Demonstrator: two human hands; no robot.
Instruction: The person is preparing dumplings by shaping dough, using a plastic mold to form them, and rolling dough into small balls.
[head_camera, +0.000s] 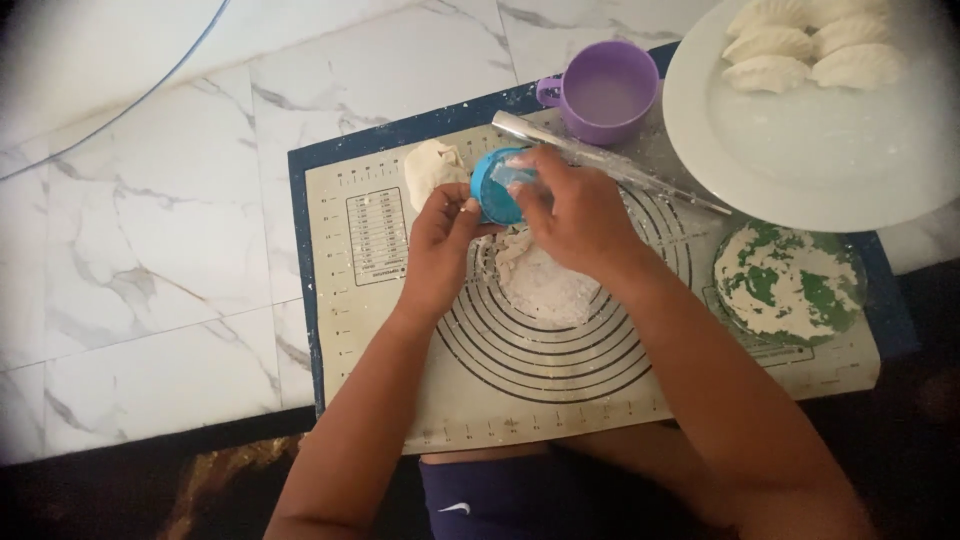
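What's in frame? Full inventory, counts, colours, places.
Baking mat: 1, beige with dark blue border, on the floor.
Blue round mould: 1, blue, held in both hands over the mat.
Dough lump: 1, white, mat's upper left.
Floured dough: 1, white, mat centre.
Rolling pin: 1, clear, mat's top.
Purple cup: 1, beside the plate.
White plate: 1, upper right.
Dumplings: about six, white, on the plate.
Green disc: 1, flour-dusted, mat's right.
Marble floor: white.
Left hand: on the mould.
Right hand: on the mould.
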